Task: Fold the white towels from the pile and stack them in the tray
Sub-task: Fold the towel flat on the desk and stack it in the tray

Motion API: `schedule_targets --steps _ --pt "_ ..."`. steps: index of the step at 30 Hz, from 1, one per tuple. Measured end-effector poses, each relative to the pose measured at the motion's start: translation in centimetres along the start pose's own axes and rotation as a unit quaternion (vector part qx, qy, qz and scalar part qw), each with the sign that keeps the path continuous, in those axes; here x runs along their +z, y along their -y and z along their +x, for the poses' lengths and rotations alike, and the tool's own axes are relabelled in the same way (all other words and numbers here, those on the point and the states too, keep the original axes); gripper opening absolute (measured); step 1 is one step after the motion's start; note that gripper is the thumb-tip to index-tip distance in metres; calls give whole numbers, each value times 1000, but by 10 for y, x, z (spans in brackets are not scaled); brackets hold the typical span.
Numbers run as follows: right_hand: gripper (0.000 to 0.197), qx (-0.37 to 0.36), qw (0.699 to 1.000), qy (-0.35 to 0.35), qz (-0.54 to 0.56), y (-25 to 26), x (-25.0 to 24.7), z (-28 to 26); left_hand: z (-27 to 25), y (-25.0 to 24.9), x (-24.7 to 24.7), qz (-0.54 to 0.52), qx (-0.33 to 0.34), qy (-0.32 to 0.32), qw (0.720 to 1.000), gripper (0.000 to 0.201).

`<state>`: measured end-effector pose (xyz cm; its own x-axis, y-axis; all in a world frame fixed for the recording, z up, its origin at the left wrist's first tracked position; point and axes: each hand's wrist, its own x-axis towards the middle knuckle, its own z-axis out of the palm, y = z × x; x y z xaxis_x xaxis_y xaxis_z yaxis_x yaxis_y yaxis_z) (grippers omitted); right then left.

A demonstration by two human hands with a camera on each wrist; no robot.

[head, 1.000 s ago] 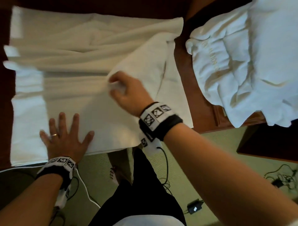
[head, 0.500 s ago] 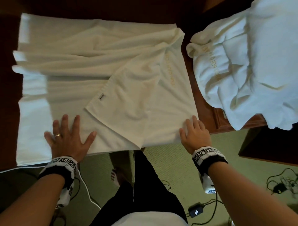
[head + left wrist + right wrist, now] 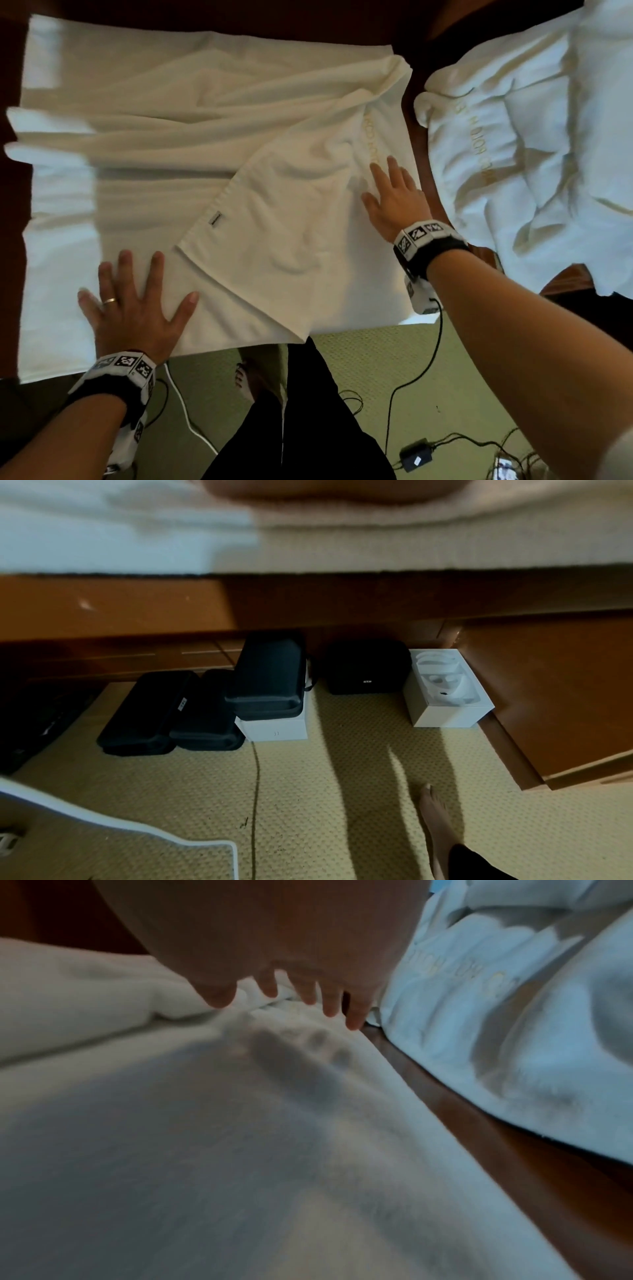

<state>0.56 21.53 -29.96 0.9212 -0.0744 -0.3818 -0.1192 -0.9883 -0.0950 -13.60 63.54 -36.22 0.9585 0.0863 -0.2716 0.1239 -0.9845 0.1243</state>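
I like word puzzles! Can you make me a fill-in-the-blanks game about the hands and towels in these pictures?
1. Both hands press flat on the spread ____ towel.
2. The hand wearing a ring is the ____ hand.
3. The right hand lies beside lettering of ____ colour.
4. The pile of towels lies on the person's ____ side.

Missing words: white; left; gold; right

Narrow bare counter [image 3: 419,144] strip separates spread towel [image 3: 205,144] from towel pile [image 3: 534,144]; pile blocks right side. Open floor [image 3: 359,370] below counter's near edge.
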Motion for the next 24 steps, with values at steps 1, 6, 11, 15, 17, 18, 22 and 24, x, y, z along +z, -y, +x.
schedule_targets --steps 1,6,11,15,17,18,22,24 --pt "58 17 999 36 4 -7 0 13 0 0 1 1 0 -5 1000 89" --pt "52 49 997 -1 63 -37 -8 40 1 2 3 3 -15 -7 1000 94" --pt "64 2 999 53 3 -25 12 4 1 0 0 10 -18 2 1000 92" --pt "66 41 998 39 31 -22 10 -6 0 0 -2 8 -21 19 1000 91" --pt "64 26 996 -42 68 -9 8 -24 1 0 -3 8 -24 24 999 91" --pt "63 8 995 -67 68 -5 12 -40 2 1 -3 4 -24 27 999 91" --pt "64 2 1000 10 17 -20 55 -123 3 0 -5 -3 -24 28 999 90" --pt "64 27 997 74 -18 -41 75 -147 4 -4 -5 -4 -29 26 999 91"
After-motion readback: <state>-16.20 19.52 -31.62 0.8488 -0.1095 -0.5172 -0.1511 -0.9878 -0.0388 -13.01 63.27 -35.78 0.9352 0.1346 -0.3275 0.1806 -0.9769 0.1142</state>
